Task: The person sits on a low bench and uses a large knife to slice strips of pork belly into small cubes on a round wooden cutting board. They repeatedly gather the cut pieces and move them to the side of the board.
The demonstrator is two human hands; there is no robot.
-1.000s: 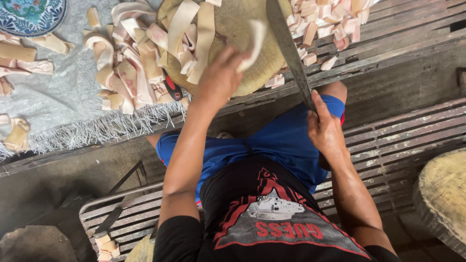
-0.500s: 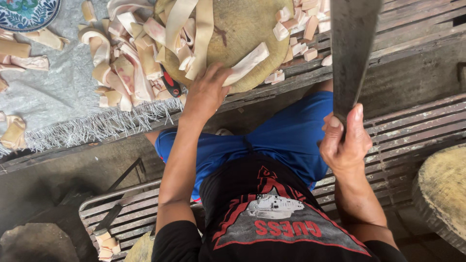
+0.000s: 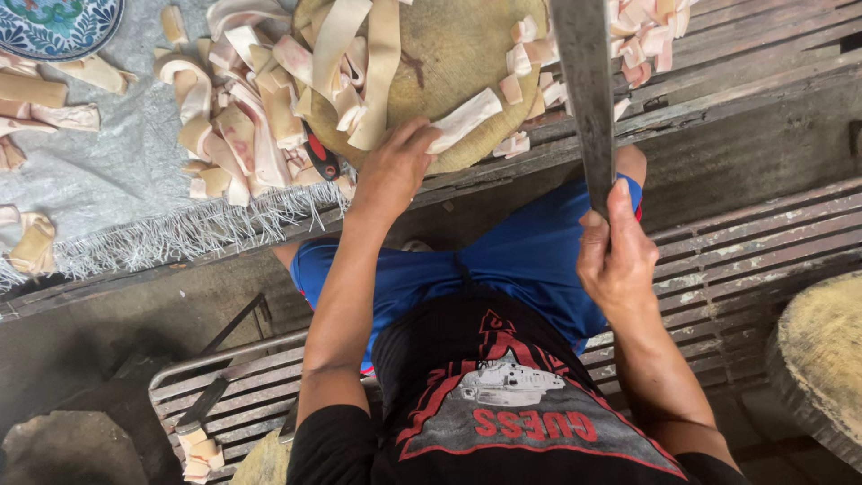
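1. The work surface is a weathered bench of grey wooden slats [image 3: 763, 54], dirty and worn. A second slatted seat [image 3: 745, 260] runs lower, near the person's legs.
2. A pale grey cloth with a fringed edge [image 3: 117, 180] covers the left part of the bench. A blue patterned plate [image 3: 54, 22] sits at its top corner.
3. A round wooden chopping block [image 3: 458, 54] rests on the bench. Another rounded wooden block [image 3: 822, 359] shows at the right edge.
4. Pale, curled strips in a heap [image 3: 242, 126] lie on the cloth and over the block's left rim. Small cut cubes [image 3: 637, 36] are scattered on its right.
5. The left hand [image 3: 395, 171] presses one pale strip [image 3: 462, 119] against the block's near rim, fingertips on its left end. Its long axis runs diagonally, the far end pointing up and right.
6. The right hand [image 3: 615, 256] is wrapped fully around the handle of a long cleaver [image 3: 584, 90]. The blade is raised above the block, pointing away from the person, nearly straight up the view.
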